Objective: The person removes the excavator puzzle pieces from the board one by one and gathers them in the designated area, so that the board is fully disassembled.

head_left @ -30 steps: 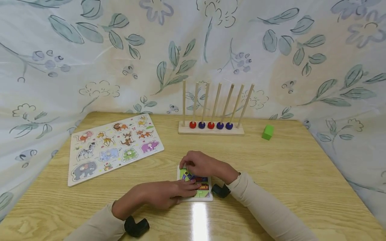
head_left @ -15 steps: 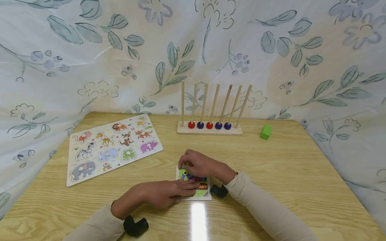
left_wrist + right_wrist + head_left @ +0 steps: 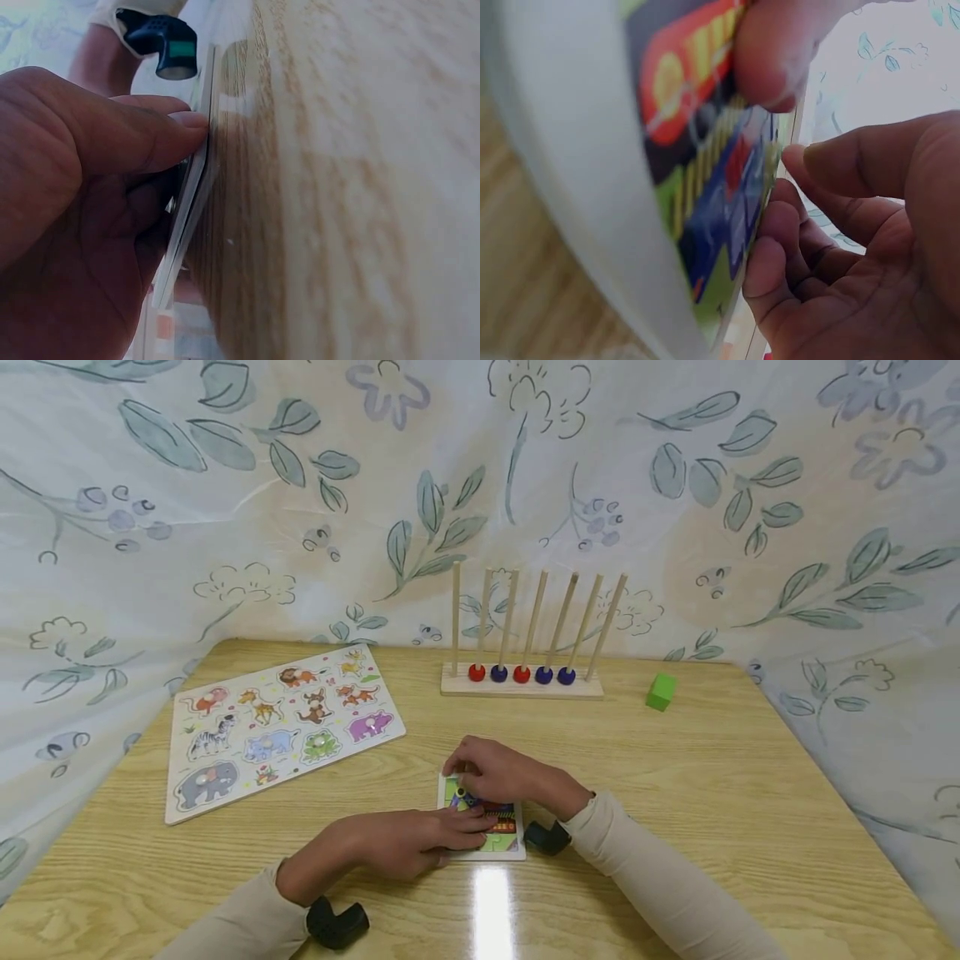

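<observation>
A small jigsaw puzzle (image 3: 506, 843) in a pale frame lies on the table, with a red, blue and yellow picture on green. Across its near left part rests my left hand (image 3: 408, 843), fingers straight on the picture. The left wrist view has the thumb of this hand against the edge of the puzzle frame (image 3: 196, 169). My right hand (image 3: 498, 770), fingers curled, pinches at the far left corner of the puzzle. In the right wrist view its thumb and index tips meet close to the picture (image 3: 720, 180); any piece between them is hidden.
An animal peg puzzle board (image 3: 288, 768) lies to the left. Behind the hands stands a wooden rod stand (image 3: 521, 688) with red and blue beads. A green block (image 3: 662, 691) sits at the back right. Floral cloth (image 3: 525, 485) hangs behind the table (image 3: 712, 793).
</observation>
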{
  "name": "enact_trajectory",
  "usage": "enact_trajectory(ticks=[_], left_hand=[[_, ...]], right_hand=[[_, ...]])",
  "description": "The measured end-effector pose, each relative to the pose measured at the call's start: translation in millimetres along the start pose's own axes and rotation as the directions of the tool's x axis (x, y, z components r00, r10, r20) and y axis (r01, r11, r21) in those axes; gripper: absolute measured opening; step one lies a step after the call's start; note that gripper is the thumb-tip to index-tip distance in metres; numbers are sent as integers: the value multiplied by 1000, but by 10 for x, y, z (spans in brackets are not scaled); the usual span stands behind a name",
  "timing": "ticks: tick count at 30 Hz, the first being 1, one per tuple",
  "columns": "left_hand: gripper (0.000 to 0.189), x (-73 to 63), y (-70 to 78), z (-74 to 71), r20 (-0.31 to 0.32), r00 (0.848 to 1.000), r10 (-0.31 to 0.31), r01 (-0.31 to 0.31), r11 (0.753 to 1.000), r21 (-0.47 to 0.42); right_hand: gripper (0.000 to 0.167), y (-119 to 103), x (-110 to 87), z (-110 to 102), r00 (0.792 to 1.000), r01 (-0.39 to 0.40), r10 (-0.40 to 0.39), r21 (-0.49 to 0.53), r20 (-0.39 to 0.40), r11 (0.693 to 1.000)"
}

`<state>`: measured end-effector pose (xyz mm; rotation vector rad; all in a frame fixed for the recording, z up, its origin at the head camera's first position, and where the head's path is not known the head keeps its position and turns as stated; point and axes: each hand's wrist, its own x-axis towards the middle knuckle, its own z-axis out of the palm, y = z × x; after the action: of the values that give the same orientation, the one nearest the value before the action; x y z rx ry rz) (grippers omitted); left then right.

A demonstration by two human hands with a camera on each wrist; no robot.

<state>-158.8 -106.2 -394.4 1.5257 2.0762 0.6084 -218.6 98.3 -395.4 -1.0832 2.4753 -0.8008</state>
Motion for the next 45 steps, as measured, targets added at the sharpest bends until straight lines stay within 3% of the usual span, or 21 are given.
enact_trajectory(ticks=[11,18,25,34,39,42,45], left_hand=[[51,-9,-2,11,0,1000,1,-1,1000,-9],[50,-13,15,0,1,1000,-12,12,1000,5],[48,-6,29,-3,-6,1000,-10,10,1000,21],[48,35,39,18,-16,999,-33,33,999,27],[42,71,80,64,-71,996,-61,65,996,57],[39,78,120,81,-141,987,-82,90,994,54],[38,95,136,94,-204,977,-66,74,997,34]], right_hand=[[20,-29,-25,-11,1000,-14,14,56,-1,998],[17,-28,-31,-19,1000,11,-10,164,-3,986],[20,-28,-52,-47,1000,27,-25,184,-13,982],[24,92,-110,-70,993,10,29,334,-112,943],[25,121,-197,-139,988,-19,70,353,-134,935],[25,116,-237,-169,987,-26,78,346,-138,938],[24,159,-277,-168,987,-30,81,331,-142,943]])
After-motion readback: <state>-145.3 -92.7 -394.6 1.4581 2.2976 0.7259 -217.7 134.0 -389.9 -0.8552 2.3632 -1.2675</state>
